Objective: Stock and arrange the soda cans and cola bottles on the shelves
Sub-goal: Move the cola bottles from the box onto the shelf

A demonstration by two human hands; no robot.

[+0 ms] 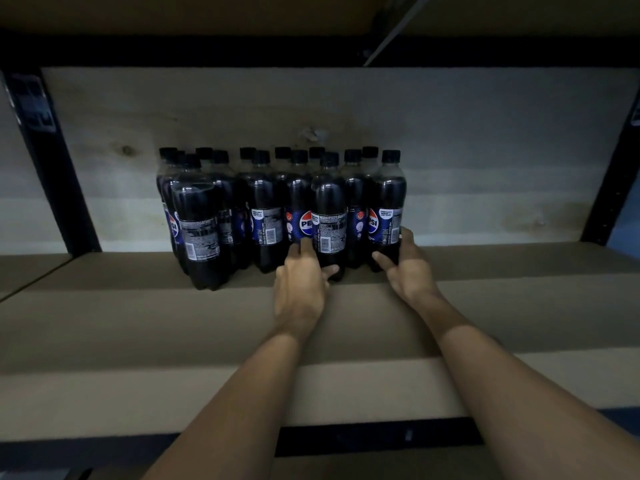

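Note:
Several dark cola bottles with black caps and blue labels stand in rows at the back of a brown shelf board (138,323). My left hand (300,282) grips the base of a front bottle (328,209), thumb on its right side and fingers on its left. My right hand (407,268) grips the lower part of the rightmost front bottle (387,206), thumb in front and fingers wrapped behind it. Both bottles stand upright on the shelf. No soda cans are in view.
A pale wooden back panel (485,150) closes the shelf behind the bottles. Black metal uprights stand at the left (59,188) and right (609,188). The upper shelf's dark beam (207,50) runs overhead. Bare board lies to the right and left of the bottles.

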